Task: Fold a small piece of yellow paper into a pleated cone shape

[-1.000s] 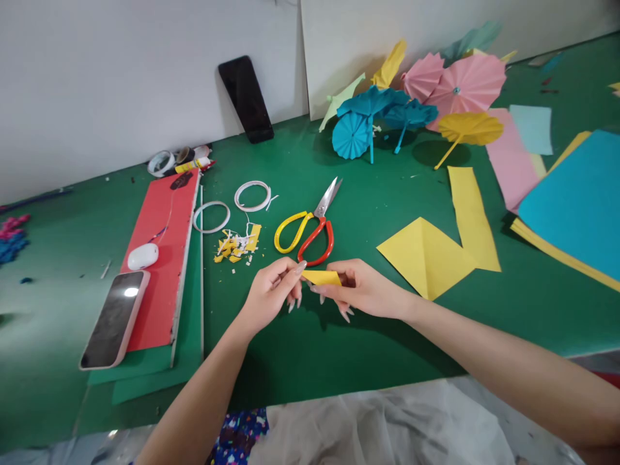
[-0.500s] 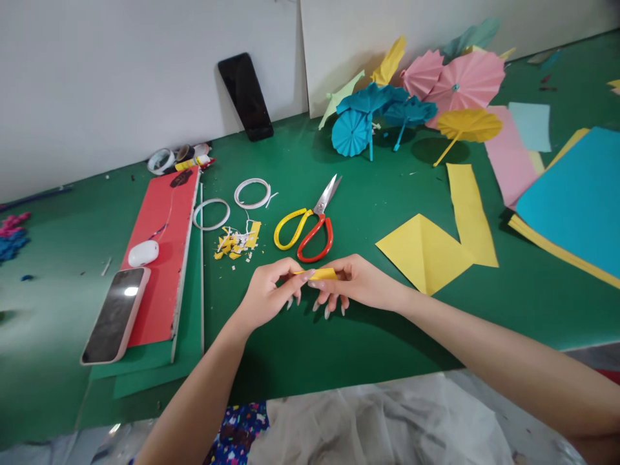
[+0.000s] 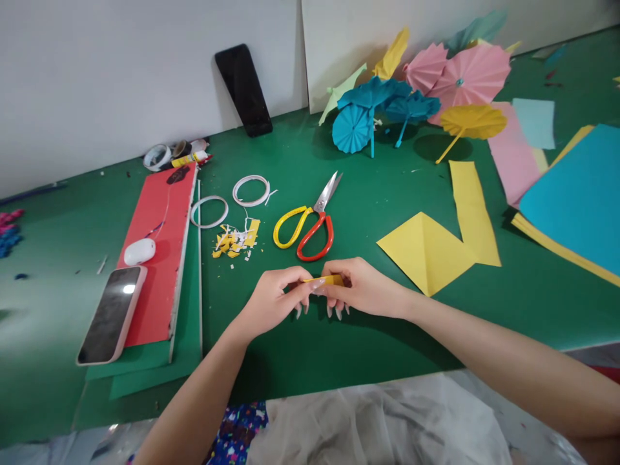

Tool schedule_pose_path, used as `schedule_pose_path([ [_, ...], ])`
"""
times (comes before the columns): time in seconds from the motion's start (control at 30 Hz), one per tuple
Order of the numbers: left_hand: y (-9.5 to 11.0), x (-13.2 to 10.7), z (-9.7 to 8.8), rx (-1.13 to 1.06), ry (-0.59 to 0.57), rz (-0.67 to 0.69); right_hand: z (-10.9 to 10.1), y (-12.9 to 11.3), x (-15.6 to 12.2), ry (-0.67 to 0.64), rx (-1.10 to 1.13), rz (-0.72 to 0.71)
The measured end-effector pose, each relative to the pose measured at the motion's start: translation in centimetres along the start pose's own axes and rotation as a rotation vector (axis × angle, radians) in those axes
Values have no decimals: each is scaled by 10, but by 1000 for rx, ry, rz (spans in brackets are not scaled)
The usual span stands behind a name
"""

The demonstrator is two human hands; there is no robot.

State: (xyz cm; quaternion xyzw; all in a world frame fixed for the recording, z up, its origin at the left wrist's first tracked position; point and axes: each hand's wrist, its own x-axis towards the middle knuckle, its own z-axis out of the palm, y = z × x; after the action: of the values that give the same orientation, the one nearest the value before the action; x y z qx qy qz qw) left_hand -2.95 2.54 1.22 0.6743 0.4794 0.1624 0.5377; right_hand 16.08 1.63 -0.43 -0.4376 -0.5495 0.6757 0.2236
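Both my hands meet just above the green table [image 3: 339,349] and pinch a small folded piece of yellow paper [image 3: 330,280]. My left hand [image 3: 274,300] grips its left end with thumb and fingertips. My right hand [image 3: 361,287] holds the right end, fingers curled down over it. Most of the paper is hidden between the fingers; it shows only as a thin, edge-on strip. Scissors [image 3: 310,223] with one yellow and one red handle lie shut just beyond my hands.
A folded yellow sheet [image 3: 426,252] and a yellow strip [image 3: 472,206] lie to the right, with blue [image 3: 576,200] and pink paper [image 3: 513,155]. Paper umbrellas [image 3: 416,97] stand at the back. Left: red board [image 3: 159,252], phone [image 3: 111,313], white mouse-like object [image 3: 139,251], tape rings [image 3: 209,212], yellow scraps [image 3: 235,240].
The yellow piece has been flattened from a visible wedge to a thin edge-on strip, and my hands have closed in together over it.
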Motion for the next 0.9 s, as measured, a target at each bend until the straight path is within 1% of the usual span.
schedule_pose_path([
  [0.2,4,-2,-5,-119,-96,-31,-2,-4,-3,-111,97,6],
  [0.33,4,-2,-7,-206,-135,-103,-5,-4,0,-182,158,21],
  [0.4,4,-2,-7,-216,-137,-117,-6,-4,1,-203,165,34],
  [0.5,3,-1,-6,-174,-72,-92,-5,-3,3,-175,127,50],
  [0.6,3,1,-2,-98,24,-46,-3,-3,3,-112,87,12],
  [0.67,3,2,0,-60,67,-19,-2,-3,3,-76,61,-17],
  [0.9,2,2,5,-71,137,-21,-1,-6,1,-12,-8,-26],
])
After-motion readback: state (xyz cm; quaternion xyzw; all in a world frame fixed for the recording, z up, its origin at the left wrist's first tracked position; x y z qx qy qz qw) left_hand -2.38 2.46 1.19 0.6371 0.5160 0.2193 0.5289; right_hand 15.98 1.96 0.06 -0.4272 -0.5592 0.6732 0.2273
